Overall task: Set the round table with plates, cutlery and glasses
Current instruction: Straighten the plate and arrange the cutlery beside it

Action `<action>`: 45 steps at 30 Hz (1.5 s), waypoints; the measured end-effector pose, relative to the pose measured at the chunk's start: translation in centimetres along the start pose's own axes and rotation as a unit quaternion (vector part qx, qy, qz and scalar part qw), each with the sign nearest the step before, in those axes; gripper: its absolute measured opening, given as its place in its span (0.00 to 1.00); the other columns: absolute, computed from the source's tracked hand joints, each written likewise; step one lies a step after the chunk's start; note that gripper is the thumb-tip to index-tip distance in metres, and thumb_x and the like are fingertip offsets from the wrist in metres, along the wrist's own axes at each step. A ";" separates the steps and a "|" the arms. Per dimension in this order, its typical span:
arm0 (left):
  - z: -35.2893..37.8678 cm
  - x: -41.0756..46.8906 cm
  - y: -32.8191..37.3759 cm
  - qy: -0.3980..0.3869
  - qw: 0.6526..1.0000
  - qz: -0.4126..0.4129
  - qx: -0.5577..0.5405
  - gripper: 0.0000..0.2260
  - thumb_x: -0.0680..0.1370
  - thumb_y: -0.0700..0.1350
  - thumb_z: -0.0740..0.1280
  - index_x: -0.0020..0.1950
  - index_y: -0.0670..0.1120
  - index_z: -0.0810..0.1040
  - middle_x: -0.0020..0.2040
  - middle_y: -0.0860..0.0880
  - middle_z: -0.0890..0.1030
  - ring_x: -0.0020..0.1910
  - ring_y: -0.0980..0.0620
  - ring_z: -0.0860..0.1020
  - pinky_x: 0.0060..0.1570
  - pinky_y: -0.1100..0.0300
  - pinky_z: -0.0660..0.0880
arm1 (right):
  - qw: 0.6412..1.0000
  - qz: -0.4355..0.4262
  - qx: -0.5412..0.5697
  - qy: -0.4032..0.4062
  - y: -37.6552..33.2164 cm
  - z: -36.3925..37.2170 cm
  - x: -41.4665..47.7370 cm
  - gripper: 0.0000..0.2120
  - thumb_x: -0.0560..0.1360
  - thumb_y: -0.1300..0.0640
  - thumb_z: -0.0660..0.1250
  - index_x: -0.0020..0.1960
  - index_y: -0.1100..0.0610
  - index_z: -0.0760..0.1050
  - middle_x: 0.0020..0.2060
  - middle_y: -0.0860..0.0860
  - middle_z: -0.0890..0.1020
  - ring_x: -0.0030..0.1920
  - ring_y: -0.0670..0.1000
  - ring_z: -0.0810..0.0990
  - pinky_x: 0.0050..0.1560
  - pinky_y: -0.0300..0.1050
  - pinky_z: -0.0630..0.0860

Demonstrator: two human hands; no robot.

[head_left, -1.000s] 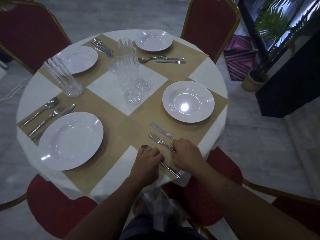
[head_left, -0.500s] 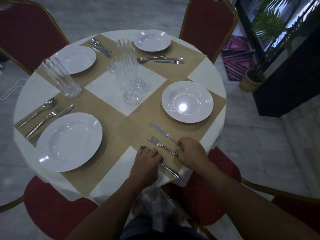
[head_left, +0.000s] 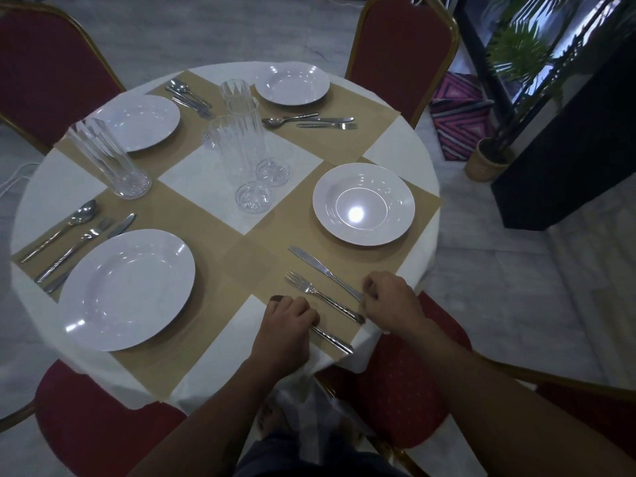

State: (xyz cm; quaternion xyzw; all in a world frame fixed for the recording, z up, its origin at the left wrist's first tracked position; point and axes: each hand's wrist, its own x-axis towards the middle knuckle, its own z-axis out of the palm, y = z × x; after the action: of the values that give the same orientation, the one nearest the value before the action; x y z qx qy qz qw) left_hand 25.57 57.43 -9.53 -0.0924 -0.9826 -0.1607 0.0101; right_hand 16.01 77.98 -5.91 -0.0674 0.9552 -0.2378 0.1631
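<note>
A round table (head_left: 395,149) with a white cloth and tan mats carries several white plates. The nearest right plate (head_left: 363,204) has a knife (head_left: 320,270), a fork (head_left: 320,296) and a spoon (head_left: 332,339) lying in a row below it. My left hand (head_left: 285,325) is closed over the spoon, hiding most of its bowl. My right hand (head_left: 389,301) pinches the end of the knife's handle at the table edge. The fork lies untouched between the hands. A cluster of tall clear glasses (head_left: 237,149) stands at the centre, and one more glass (head_left: 106,160) at the left.
The other plates (head_left: 127,290) (head_left: 137,122) (head_left: 292,84) each have cutlery beside them. Red chairs (head_left: 399,39) ring the table, one right under my arms. A potted plant (head_left: 488,160) and a dark cabinet stand to the right.
My right hand has shifted right, from the fork's handle to the end of the knife's handle. My left hand stays on the spoon.
</note>
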 end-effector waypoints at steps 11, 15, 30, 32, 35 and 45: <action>-3.5 6.0 -1.5 0.057 0.998 -0.021 -0.035 0.13 0.67 0.39 0.68 0.48 0.51 0.81 0.46 0.53 0.77 0.43 0.49 0.75 0.42 0.56 0.69 | 0.784 0.330 0.520 0.073 0.8 -5.0 7.7 0.07 0.72 0.60 0.65 0.49 0.60 0.78 0.38 0.58 0.83 0.33 0.55 0.80 0.32 0.44 0.76; -4.9 11.4 -1.8 0.084 0.961 -0.159 -0.212 0.16 0.71 0.34 0.65 0.55 0.48 0.80 0.50 0.49 0.78 0.45 0.50 0.77 0.47 0.56 0.74 | 0.764 0.316 0.557 0.080 -0.3 -5.1 9.3 0.12 0.74 0.67 0.60 0.55 0.59 0.77 0.45 0.57 0.83 0.37 0.56 0.81 0.28 0.43 0.78; -4.4 16.6 0.0 -0.019 0.882 -0.352 -0.312 0.25 0.71 0.35 0.65 0.69 0.43 0.68 0.55 0.40 0.81 0.56 0.41 0.77 0.50 0.58 0.68 | 0.829 0.291 0.472 0.070 2.4 -2.8 6.3 0.13 0.70 0.70 0.60 0.46 0.58 0.79 0.39 0.58 0.84 0.32 0.54 0.81 0.38 0.52 0.83; -4.4 16.4 0.1 -0.027 0.885 -0.350 -0.306 0.25 0.72 0.36 0.65 0.69 0.43 0.68 0.56 0.40 0.81 0.58 0.40 0.77 0.52 0.57 0.69 | 0.826 0.294 0.475 0.073 2.6 -2.9 6.2 0.12 0.70 0.70 0.61 0.46 0.59 0.79 0.39 0.58 0.85 0.32 0.55 0.82 0.41 0.54 0.84; -4.7 16.2 0.2 -0.043 0.894 -0.334 -0.295 0.26 0.73 0.37 0.65 0.71 0.44 0.68 0.56 0.41 0.81 0.55 0.43 0.76 0.52 0.57 0.69 | 0.826 0.295 0.473 0.082 2.8 -3.1 5.9 0.12 0.71 0.69 0.61 0.48 0.59 0.79 0.40 0.57 0.85 0.33 0.55 0.84 0.44 0.57 0.85; -6.1 14.4 -0.3 -0.069 0.880 -0.331 -0.335 0.25 0.72 0.37 0.67 0.69 0.45 0.72 0.47 0.46 0.83 0.52 0.47 0.79 0.51 0.58 0.72 | 0.890 0.297 0.321 0.131 1.6 -4.7 4.4 0.16 0.69 0.60 0.64 0.57 0.56 0.75 0.48 0.49 0.78 0.50 0.54 0.79 0.49 0.46 0.77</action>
State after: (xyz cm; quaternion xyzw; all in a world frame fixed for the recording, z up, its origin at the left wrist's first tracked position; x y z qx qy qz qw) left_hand 11.26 57.75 -3.10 0.2292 -0.8419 -0.4670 -0.1434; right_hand 10.19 80.47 -3.96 0.3068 0.8151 -0.4784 0.1125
